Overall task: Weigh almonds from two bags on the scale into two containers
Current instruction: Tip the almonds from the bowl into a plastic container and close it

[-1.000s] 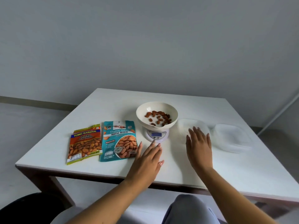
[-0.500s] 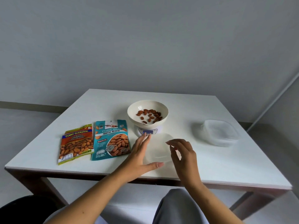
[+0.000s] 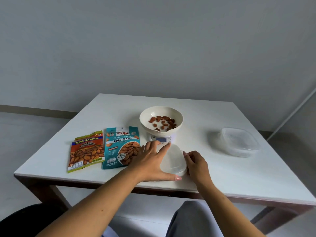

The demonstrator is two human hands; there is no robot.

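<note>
Grip, left hand (image 3: 152, 161): spread flat and open, fingers along the left edge of the near clear container (image 3: 173, 159), thumb stretched along its front edge; touches it without closing round it.
Grip, right hand (image 3: 196, 162): fingers curled against the right rim of the same container; whether pinching the rim or only resting on it cannot be told.
Near clear container: lies on the white table (image 3: 213, 171) between both hands, just in front of the scale (image 3: 161, 139), near the front edge.
Scale: small, white, blue display facing the person, partly hidden behind the left fingertips.
Bowl (image 3: 160, 119): cream, sits on top of the scale, holds a scatter of almonds (image 3: 162, 122).
Teal bag (image 3: 121, 147): flat on the table, just left of the left hand, marked Roasted Almonds; its lower right corner covered by the wrist.
Orange bag (image 3: 87, 151): flat, touching the left edge of the teal bag, marked Salted Almonds.
Second clear container (image 3: 239, 141): well apart to the right, stands alone.
Foreground: 2 bare forearms cross the table's front edge; a grey trouser knee (image 3: 193, 218) shows below.
</note>
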